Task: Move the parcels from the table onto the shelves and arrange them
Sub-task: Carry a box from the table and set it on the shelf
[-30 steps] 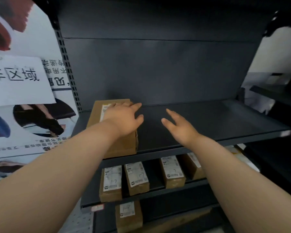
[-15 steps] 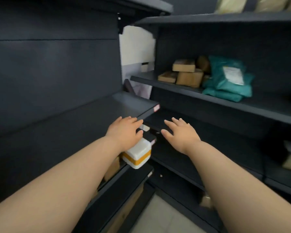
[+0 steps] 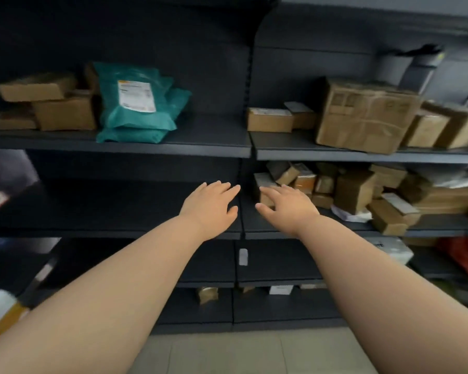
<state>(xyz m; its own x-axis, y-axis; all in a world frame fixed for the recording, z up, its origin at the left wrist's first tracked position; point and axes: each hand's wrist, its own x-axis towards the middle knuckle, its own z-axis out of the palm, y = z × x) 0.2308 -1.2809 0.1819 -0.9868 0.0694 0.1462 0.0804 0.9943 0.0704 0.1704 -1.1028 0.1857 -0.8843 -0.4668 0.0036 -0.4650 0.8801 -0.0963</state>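
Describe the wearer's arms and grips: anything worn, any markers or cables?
The left grip and right grip are bare hands with no gloves, and no rings show. The left forearm and right forearm are uncovered to the frame edge. There are no sleeves, watch, wristbands, straps, cables or tracking markers visible.

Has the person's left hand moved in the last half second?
Yes. The left hand was well left of the teal mailer bags; now it hovers below and to their right, holding nothing.
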